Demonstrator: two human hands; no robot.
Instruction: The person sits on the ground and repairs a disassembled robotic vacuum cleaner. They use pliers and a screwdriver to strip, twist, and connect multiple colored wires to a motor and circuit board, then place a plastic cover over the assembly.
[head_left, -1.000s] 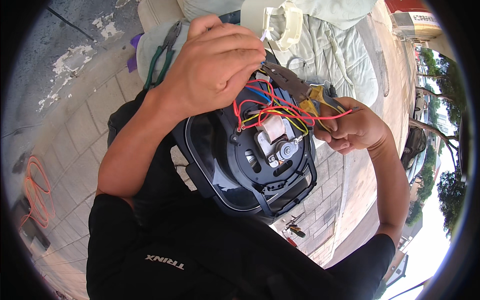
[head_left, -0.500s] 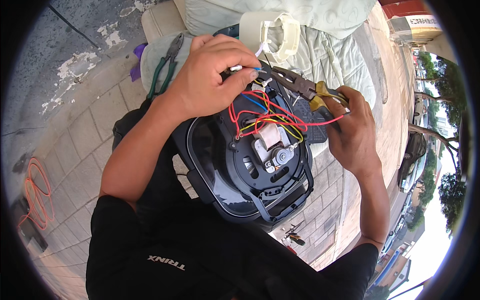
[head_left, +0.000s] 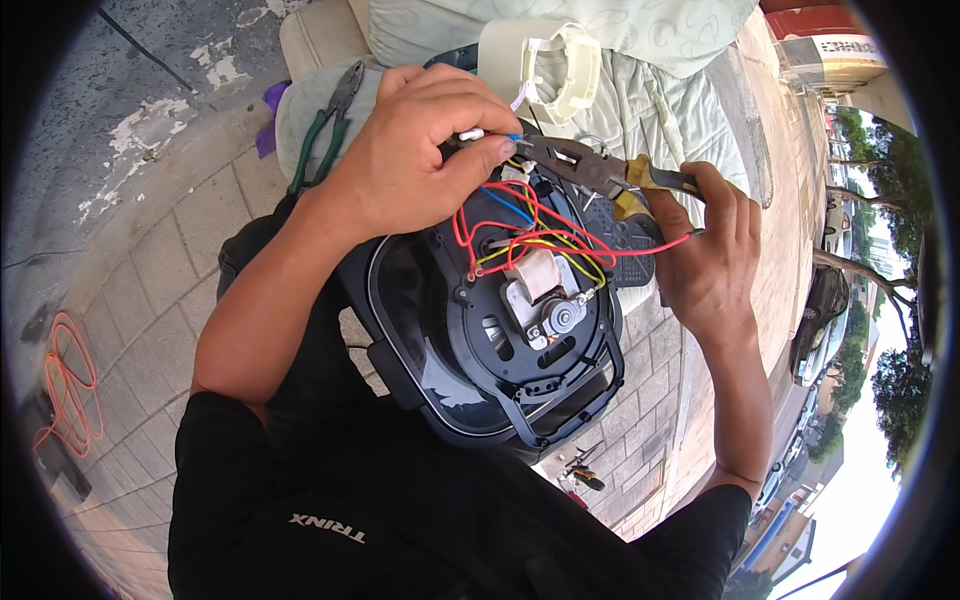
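Note:
My left hand [head_left: 430, 150] pinches a blue wire [head_left: 514, 137] between thumb and fingers, near its stripped end. A small white piece, perhaps a connector, sticks out beside that grip. In my right hand [head_left: 705, 245] is a pair of combination pliers [head_left: 590, 170] with yellow and black handles; their jaws meet the wire end at my left fingertips. Beneath both hands rests an opened black appliance [head_left: 490, 330] with a clear window. A small motor [head_left: 562, 316] is mounted on it, with loose red wires [head_left: 510, 245] and yellow ones looping above.
Green-handled pliers [head_left: 328, 125] lie on the pale cloth left of my left hand. A cream plastic housing [head_left: 562, 80] stands at the far side. An orange cord [head_left: 70, 385] is coiled on the paving at left, and small tools [head_left: 583, 475] lie beyond the appliance's near right edge.
The pliers have moved left, bringing their jaws to the wire end at my left fingertips. My right hand's grip on the handles has shifted. My left hand keeps its pinch.

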